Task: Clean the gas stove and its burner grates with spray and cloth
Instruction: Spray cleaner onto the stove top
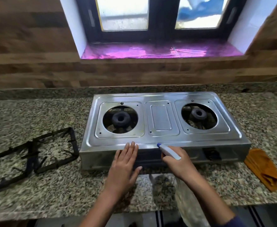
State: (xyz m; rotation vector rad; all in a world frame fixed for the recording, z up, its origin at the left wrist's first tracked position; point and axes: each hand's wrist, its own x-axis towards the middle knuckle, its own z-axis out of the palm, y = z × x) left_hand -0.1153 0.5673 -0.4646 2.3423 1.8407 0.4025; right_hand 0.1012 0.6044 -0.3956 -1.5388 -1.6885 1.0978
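A steel two-burner gas stove (pixel 160 141) stands on the granite counter with both grates off, so its two black burners show. The two black grates (pixel 34 154) lie overlapped on the counter to its left. My right hand (pixel 177 163) grips a spray bottle (pixel 168 151) with a white head and blue nozzle, which points at the stove's front edge; the clear bottle body hangs below my wrist. My left hand (pixel 124 164) is flat and empty, fingers together, with its fingertips resting on the stove's front rim. A folded orange cloth (pixel 263 167) lies to the right of the stove.
The speckled granite counter (pixel 52 194) runs left to right, with its front edge just below my forearms. Behind the stove rises a wood-pattern wall, and above it a window sill lined with shiny pink foil (pixel 150 51).
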